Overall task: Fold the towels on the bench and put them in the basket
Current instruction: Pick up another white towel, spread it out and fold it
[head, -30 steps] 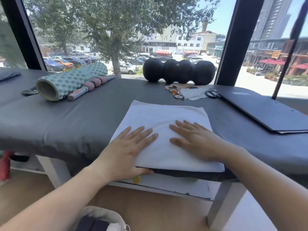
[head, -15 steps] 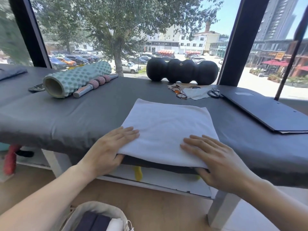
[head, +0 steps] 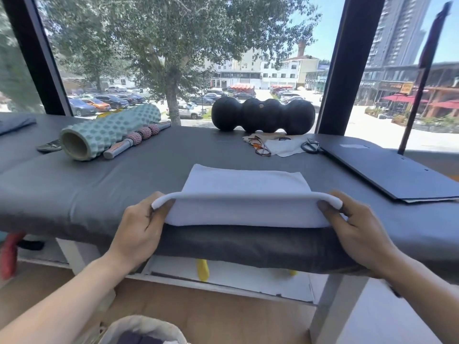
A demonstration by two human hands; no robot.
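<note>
— Nearest, at the bottom edge? 
— Pale fabric basket [head: 141,328] on the wooden floor, left of centre, rim only partly in frame, something dark folded inside.

— Next up, the hands? 
— Left hand [head: 139,229] and right hand [head: 357,227] at the near edge of the grey padded bench [head: 74,194], each clamped on a near corner of the folded white terry towel [head: 244,187]. Thumbs under, fingers curled over the lifted near edge, which arches off the bench between the two hands. Far part of the towel lying flat on the bench, roughly centred.

— Below the bench? 
— White shelf board with something yellow [head: 202,269] poking down; red object [head: 8,256] blurred at far left.

— Further back, left? 
— Mint-green knobbly foam roller [head: 109,132] lying on its side, hollow end toward the near left, touching a grey massage stick with pink ribbed balls [head: 136,140] just to its right. Dark flat item [head: 49,146] just left of the roller, too small to tell.

— Further back, right? 
— Brown-rimmed eyeglasses [head: 259,146] on a white cloth [head: 285,146], black scissors [head: 310,146] beside, then a flat black board [head: 387,170] at the right.

— Farthest on the bench? 
— Black four-lobed peanut roller [head: 263,115] against the window.

— Any writing readable? 
— None on the bench items; shop signs outside too small to read.
</note>
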